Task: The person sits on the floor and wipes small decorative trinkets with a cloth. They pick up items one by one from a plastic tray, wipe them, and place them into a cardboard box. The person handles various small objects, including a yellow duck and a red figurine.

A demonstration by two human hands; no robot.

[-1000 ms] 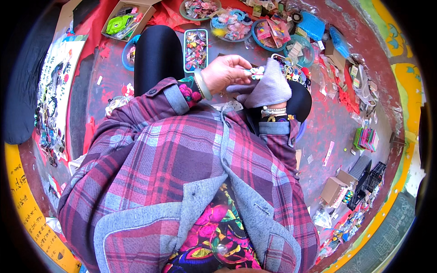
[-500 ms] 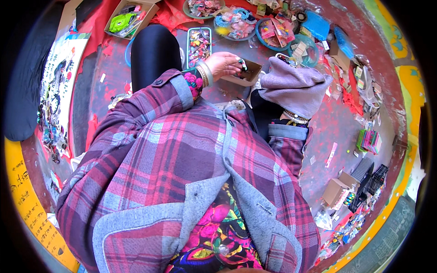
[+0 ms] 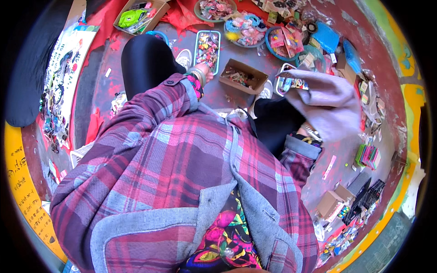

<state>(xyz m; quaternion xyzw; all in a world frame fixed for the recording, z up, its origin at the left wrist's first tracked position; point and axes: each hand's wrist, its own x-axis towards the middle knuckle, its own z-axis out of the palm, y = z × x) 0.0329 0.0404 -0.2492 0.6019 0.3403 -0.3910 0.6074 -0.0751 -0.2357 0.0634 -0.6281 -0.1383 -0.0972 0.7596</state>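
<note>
My left hand (image 3: pixel 203 72), with bangles at the wrist, reaches forward to the near end of a long rectangular tray (image 3: pixel 198 42) full of small colourful trinkets. Its fingers are mostly hidden, so I cannot see whether they hold anything. My right hand is covered by a lilac-grey cloth bag (image 3: pixel 328 105) that it holds up to the right; only the braceleted wrist (image 3: pixel 311 132) shows. A small brown cardboard box (image 3: pixel 259 81) of little pieces lies on the floor between the tray and the bag. My plaid sleeves and black-clad knees fill the middle.
Round bowls (image 3: pixel 266 40) of colourful trinkets and blue packets (image 3: pixel 326 36) line the far side. A cardboard box with a green item (image 3: pixel 132 18) sits far left. Small boxes and packs (image 3: pixel 334 204) lie at the right. A painted sheet (image 3: pixel 61 73) lies left.
My left hand left the cloth bag and went forward and left to the trinket tray. The right hand carried the bag out to the right.
</note>
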